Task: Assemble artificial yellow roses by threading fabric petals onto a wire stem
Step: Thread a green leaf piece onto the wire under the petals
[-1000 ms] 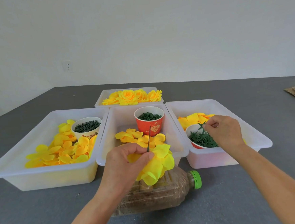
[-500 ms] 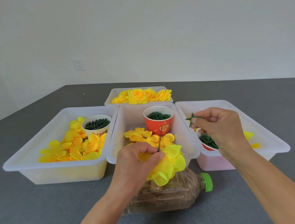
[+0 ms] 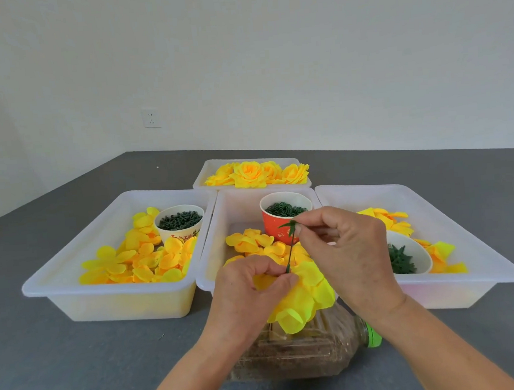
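Gripping the half-built rose [image 3: 300, 296] at its base, our left hand [image 3: 248, 291] pinches the yellow petals where the thin green wire stem [image 3: 290, 253] rises out of them, just above the plastic bottle [image 3: 293, 355] lying on the table [image 3: 78, 362]. Our right hand [image 3: 349, 249] pinches a small green leafy piece [image 3: 287, 225] between thumb and fingertip, right at the top end of the stem.

A second ago that right hand was down in the white cup [image 3: 414, 256] in the right tray [image 3: 470, 258], picking among the green pieces. Half a second ago it had lifted one clear and was carrying it across. Now the piece sits at the wire tip, while the left hand has kept the same hold throughout.

We judge the petals are already stacked on, and this green piece is meant to slide down the wire and cap them. It is small, so lining its hole up with the tip will need care. Whether the wire has entered it yet, we cannot tell. Finished roses [image 3: 254, 174] fill the far tray [image 3: 201, 180].
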Available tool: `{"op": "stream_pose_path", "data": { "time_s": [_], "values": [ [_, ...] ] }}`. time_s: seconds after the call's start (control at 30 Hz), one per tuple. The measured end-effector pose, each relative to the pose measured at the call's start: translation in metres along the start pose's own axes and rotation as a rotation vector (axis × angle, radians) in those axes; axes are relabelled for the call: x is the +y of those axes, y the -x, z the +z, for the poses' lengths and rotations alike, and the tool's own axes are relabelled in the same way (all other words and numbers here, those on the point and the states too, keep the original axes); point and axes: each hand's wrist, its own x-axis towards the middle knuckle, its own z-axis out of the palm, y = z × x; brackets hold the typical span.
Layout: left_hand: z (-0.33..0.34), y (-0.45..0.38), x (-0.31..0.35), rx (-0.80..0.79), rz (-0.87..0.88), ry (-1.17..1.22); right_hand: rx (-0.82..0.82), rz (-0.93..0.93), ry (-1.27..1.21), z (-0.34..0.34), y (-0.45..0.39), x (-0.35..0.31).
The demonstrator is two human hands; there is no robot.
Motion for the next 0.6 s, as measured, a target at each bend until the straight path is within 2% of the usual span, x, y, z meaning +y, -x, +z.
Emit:
{"op": "stream_pose_path", "data": {
  "time_s": [0.2, 0.4, 0.5, 0.6],
  "values": [
    [0.000, 0.000, 0.000, 0.011, 0.015, -0.004, -0.017, -0.207, 0.032, -0.003, 0.005, 0.001],
    [-0.001, 0.000, 0.000, 0.016, 0.042, -0.016, -0.024, -0.511, 0.291, -0.004, 0.008, 0.006],
    [-0.001, 0.000, 0.000, 0.019, 0.055, -0.037, -0.076, -0.566, 0.377, -0.002, 0.013, 0.011],
    [-0.001, 0.000, 0.000, 0.022, 0.068, -0.048, -0.084, -0.543, 0.388, -0.001, 0.020, 0.013]
  ]
}}
